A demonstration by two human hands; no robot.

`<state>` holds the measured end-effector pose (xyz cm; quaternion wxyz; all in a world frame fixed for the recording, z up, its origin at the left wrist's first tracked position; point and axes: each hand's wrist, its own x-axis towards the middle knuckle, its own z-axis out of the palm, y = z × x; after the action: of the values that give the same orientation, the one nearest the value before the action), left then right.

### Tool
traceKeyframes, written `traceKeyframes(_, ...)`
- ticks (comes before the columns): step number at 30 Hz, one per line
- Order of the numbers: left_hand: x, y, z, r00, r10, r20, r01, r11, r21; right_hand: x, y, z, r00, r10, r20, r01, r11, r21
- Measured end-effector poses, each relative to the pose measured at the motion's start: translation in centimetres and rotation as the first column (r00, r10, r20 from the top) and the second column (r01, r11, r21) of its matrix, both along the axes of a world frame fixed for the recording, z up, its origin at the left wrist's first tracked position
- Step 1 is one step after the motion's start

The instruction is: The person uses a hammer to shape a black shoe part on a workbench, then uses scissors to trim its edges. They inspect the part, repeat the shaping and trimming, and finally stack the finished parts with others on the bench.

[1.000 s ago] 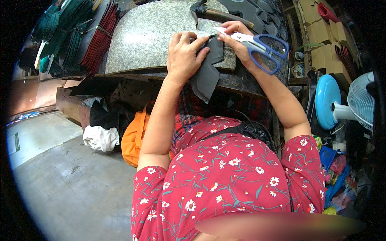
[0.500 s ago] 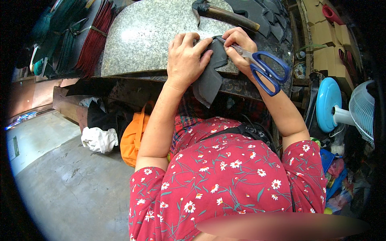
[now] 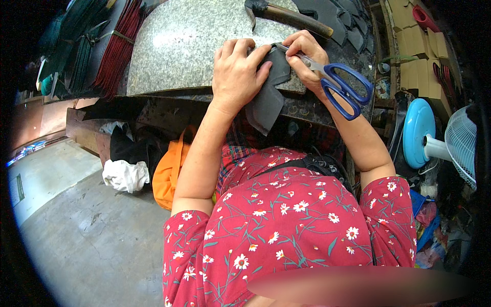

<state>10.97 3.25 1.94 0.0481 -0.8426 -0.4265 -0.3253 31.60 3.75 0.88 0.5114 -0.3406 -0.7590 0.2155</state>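
A dark grey, flat piece of sheet material with notched edges (image 3: 270, 105) hangs over the front edge of the stone slab. My left hand (image 3: 238, 71) lies over its left side, with the thumb and index finger gripping it near the top. Blue-handled scissors (image 3: 349, 84) are in my right hand (image 3: 307, 57), held around the blades rather than by the loops. Their handles stick out to the right over my wrist. The blade tips meet the piece's top end, close to my left index fingertip; the exact contact is too small to make out.
A speckled stone slab (image 3: 176, 48) covers the worktop. Behind my hands lies a wooden-handled hammer (image 3: 294, 19), beside a stack of dark cut pieces (image 3: 350, 23). Red cord bundles (image 3: 116, 53) sit at the left. A blue and white fan (image 3: 420, 134) stands at the right.
My right hand has shifted slightly up and right, swinging the scissors' handles a little to the right. My left hand has barely moved and keeps its grip on the grey piece.
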Motion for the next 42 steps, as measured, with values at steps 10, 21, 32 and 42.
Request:
traceKeyframes(10, 0.4, -0.3, 0.0, 0.993, 0.074, 0.087, -0.074, 0.997, -0.001, -1.1, -0.6, 0.9, 0.969, -0.080, 0.232, 0.048, 0.989, 0.142)
traceKeyframes(21, 0.1, -0.4, 0.2, 0.999, -0.002, 0.048, 0.001, 1.000, 0.002, -0.1, 0.0, 0.4, 0.999, -0.002, 0.047, -0.001, 0.999, 0.051)
traceKeyframes(32, 0.3, -0.3, 0.2, 0.998, -0.016, 0.059, 0.014, 0.999, 0.031, 0.0, -0.4, 0.7, 0.996, 0.028, 0.079, -0.030, 0.999, 0.029)
traceKeyframes(42, 0.3, -0.1, -0.3, 0.997, -0.013, 0.072, 0.011, 0.999, 0.030, -0.5, -0.4, 0.7, 0.987, 0.015, 0.162, -0.023, 0.999, 0.047)
